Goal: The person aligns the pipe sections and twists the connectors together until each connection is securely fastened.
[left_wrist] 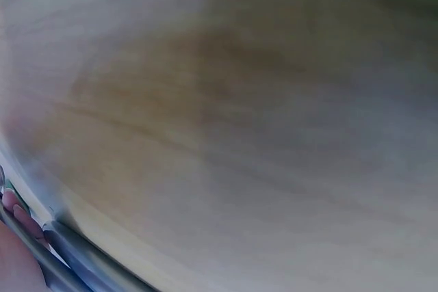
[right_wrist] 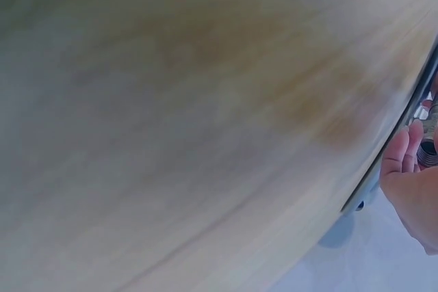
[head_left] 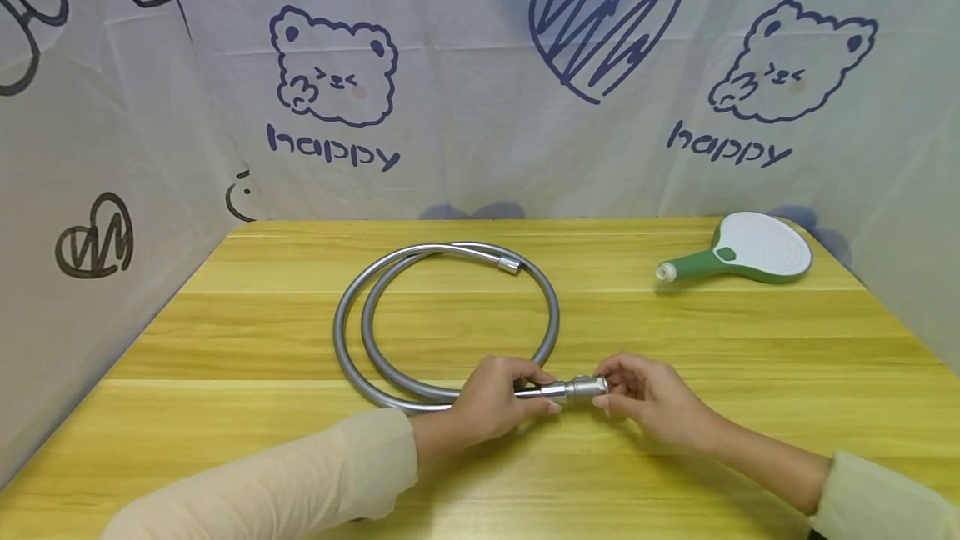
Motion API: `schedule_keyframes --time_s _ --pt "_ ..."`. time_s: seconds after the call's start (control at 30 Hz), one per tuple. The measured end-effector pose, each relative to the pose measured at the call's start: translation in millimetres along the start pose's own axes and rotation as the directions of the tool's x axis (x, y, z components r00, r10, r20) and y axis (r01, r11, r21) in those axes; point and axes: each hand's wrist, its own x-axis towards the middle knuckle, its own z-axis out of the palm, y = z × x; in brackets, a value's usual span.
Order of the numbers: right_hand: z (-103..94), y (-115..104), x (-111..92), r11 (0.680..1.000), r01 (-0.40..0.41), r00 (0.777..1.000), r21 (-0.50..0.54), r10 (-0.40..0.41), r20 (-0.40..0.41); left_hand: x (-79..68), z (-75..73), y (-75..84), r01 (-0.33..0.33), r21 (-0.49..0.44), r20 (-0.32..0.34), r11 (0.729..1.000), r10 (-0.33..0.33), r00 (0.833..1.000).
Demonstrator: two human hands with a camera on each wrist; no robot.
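Note:
A grey metal shower hose lies coiled in loops on the wooden table, one chrome end resting free at the back of the coil. My left hand grips the other chrome end between thumb and fingers. Joined in line with that end is a short metal connector. The thumb and fingers of my right hand pinch the connector's outer end. In the right wrist view its threaded opening shows beside the fingers. The left wrist view catches only part of the left hand and hose.
A green and white shower head lies at the back right of the table, its handle pointing left. Behind the table and along both sides hangs a white cloth with drawn bears and hearts.

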Motion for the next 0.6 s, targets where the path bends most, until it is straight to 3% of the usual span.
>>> schedule_keyframes --time_s 0.6 --pt "-1.9 -1.5 2.2 0.999 -0.014 0.996 -0.045 0.017 0.082 -1.1 0.6 1.0 -0.023 0.057 -0.016 0.998 0.024 1.0"
